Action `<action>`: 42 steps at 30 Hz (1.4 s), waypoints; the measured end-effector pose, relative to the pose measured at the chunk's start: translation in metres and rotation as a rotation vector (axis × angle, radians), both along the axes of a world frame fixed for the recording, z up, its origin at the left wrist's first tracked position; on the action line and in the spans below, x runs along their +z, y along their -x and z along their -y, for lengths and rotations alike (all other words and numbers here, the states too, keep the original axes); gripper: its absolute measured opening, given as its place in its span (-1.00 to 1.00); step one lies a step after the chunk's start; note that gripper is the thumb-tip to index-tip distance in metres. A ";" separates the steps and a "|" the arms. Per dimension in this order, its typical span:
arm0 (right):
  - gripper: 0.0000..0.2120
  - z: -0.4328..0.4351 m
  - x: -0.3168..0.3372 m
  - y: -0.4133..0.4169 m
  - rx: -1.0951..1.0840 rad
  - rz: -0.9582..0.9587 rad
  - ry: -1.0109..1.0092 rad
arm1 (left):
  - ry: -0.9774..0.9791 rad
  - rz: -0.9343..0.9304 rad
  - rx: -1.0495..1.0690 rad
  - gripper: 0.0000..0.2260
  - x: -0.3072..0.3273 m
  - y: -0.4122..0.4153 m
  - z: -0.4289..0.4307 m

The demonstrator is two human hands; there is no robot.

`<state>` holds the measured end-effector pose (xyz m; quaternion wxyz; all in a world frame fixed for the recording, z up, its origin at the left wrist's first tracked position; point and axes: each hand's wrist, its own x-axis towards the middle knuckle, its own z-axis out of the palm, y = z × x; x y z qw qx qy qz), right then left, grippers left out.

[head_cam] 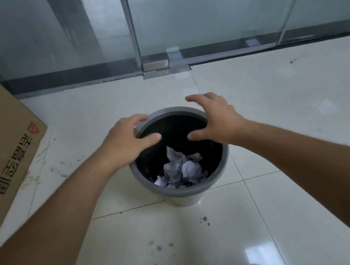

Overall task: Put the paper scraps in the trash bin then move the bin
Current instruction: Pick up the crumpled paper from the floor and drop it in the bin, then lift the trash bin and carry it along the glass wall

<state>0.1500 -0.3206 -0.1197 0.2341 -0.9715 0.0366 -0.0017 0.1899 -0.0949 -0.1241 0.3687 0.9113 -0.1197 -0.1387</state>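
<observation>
A grey round trash bin (182,193) with a black inside stands on the tiled floor in the middle of the view. Crumpled white paper scraps (183,170) lie at its bottom. My left hand (125,140) straddles the bin's left rim, fingers curled toward the outside and thumb over the dark inside. My right hand (216,119) is spread over the far right rim, fingers reaching past it and thumb over the opening. Neither hand looks clamped on the rim, and neither holds paper.
A large cardboard box (5,154) stands on the left, close to the bin. Glass wall panels with a metal frame (137,50) run along the far side. The white floor tiles (274,104) carry dark spots in front of the bin and small debris beside the box.
</observation>
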 end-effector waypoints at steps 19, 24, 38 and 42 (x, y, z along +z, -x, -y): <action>-0.54 0.034 -0.086 0.026 -0.343 -0.088 -0.355 | 0.088 -0.038 0.339 -0.74 -0.085 0.016 -0.006; -0.56 0.028 -0.080 0.027 -0.321 -0.078 -0.380 | 0.098 -0.020 0.365 -0.76 -0.080 0.018 -0.013; -0.63 -0.011 0.340 0.017 -0.227 -0.122 -0.419 | 0.116 -0.063 0.471 -0.75 0.331 0.032 -0.060; -0.58 -0.006 0.526 -0.016 -0.215 -0.024 -0.395 | 0.169 0.007 0.524 -0.76 0.525 0.003 -0.053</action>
